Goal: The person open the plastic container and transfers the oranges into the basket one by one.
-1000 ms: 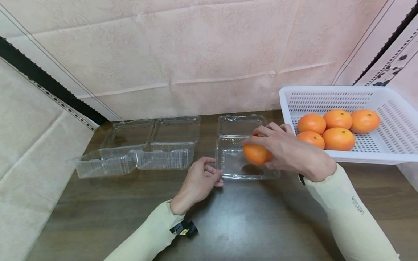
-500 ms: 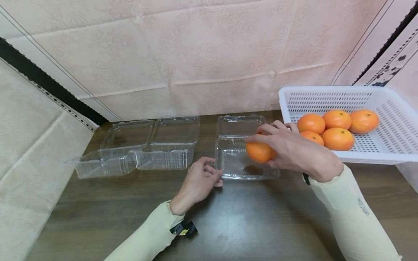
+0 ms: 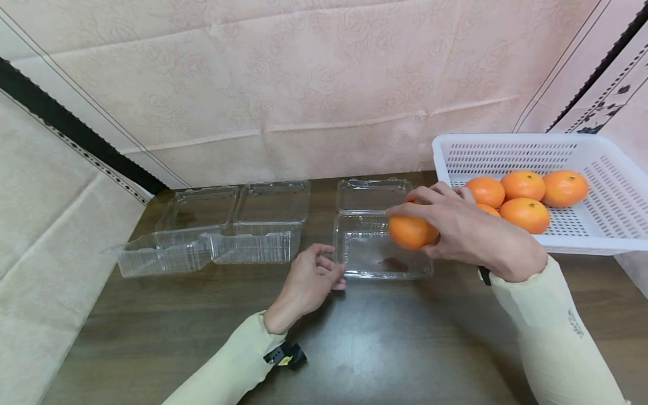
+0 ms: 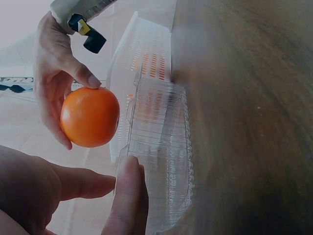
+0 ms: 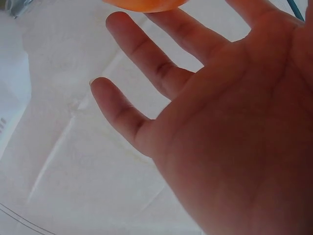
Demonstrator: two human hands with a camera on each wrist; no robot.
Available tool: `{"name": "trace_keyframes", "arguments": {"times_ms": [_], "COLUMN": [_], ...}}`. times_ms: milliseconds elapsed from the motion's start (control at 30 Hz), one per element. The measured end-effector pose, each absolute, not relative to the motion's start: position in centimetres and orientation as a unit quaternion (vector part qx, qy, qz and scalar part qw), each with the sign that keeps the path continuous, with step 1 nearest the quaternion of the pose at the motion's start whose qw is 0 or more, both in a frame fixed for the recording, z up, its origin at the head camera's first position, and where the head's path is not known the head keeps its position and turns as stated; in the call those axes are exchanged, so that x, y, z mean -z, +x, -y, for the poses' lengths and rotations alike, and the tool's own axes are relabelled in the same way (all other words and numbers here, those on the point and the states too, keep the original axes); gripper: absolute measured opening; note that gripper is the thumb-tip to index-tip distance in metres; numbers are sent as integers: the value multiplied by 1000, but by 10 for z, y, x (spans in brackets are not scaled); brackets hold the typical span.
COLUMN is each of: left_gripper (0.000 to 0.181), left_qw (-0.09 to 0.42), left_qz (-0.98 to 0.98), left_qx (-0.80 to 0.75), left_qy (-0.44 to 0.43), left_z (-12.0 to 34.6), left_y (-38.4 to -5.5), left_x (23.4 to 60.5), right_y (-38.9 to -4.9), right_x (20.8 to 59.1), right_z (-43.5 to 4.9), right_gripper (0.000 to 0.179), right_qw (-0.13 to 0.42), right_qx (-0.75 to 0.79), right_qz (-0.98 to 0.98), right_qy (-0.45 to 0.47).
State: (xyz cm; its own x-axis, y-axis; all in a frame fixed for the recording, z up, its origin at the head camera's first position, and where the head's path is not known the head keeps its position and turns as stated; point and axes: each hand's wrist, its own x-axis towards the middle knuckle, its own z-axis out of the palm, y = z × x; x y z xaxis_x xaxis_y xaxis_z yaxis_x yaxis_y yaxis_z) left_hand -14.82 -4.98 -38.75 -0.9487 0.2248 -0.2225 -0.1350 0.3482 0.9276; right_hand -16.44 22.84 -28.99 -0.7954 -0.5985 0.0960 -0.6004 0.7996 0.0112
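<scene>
My right hand (image 3: 455, 230) grips an orange (image 3: 412, 232) between thumb and fingers, above the right part of a clear plastic clamshell container (image 3: 364, 256). In the left wrist view the orange (image 4: 90, 117) hangs clear of the container's rim (image 4: 128, 127). That container lies with its lid (image 3: 372, 196) folded back toward the wall. At its near left corner my left hand (image 3: 311, 281) pinches the rim between thumb and finger. Only the orange's lower edge (image 5: 146, 5) shows in the right wrist view, by the fingertips.
A white perforated basket (image 3: 607, 243) with several oranges (image 3: 524, 215) stands at the right. Two more clear clamshell containers (image 3: 255, 247) sit side by side at the left, lids back. A cloth-covered wall (image 3: 304, 84) rises behind the wooden table (image 3: 364, 349).
My right hand has moved right and slightly back with the orange, toward the basket. The left hand and the container have stayed in place.
</scene>
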Motion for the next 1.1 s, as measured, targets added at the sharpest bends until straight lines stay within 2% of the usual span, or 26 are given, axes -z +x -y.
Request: {"name": "trace_keyframes", "arguments": {"times_ms": [133,267,433,567,767,900,1000,1100], "left_gripper": [44,44,44,44,44,44,45,45], "left_qw": [159,160,158,157,151,150,151,153], "left_qz": [-806,-807,-808,-808,-808,-808,-809,-809], "left_qx": [-569,-567,-567,-567,-569,-569,-568,-566], "left_qy": [25,25,27,27,32,33,32,30], "left_z": [50,50,51,50,50,50,49,49], "left_y": [-148,-148,-148,-148,-148,-148,-148,-148], "left_x": [387,387,388,387,388,388,389,388], "right_y": [-160,-159,-159,-159,-158,-160,-162,-162], "right_x": [287,285,284,284,282,283,283,284], "right_z": [-234,-237,-238,-238,-239,-239,-239,-241], "right_gripper": [73,75,77,75,78,78,79,80], "right_qw": [112,146,141,109,111,64,48,59], "right_qx": [144,212,189,109,135,23,-10,3], "right_qz": [922,898,904,926,924,946,950,948], "right_qy": [341,356,357,344,341,318,310,314]}}
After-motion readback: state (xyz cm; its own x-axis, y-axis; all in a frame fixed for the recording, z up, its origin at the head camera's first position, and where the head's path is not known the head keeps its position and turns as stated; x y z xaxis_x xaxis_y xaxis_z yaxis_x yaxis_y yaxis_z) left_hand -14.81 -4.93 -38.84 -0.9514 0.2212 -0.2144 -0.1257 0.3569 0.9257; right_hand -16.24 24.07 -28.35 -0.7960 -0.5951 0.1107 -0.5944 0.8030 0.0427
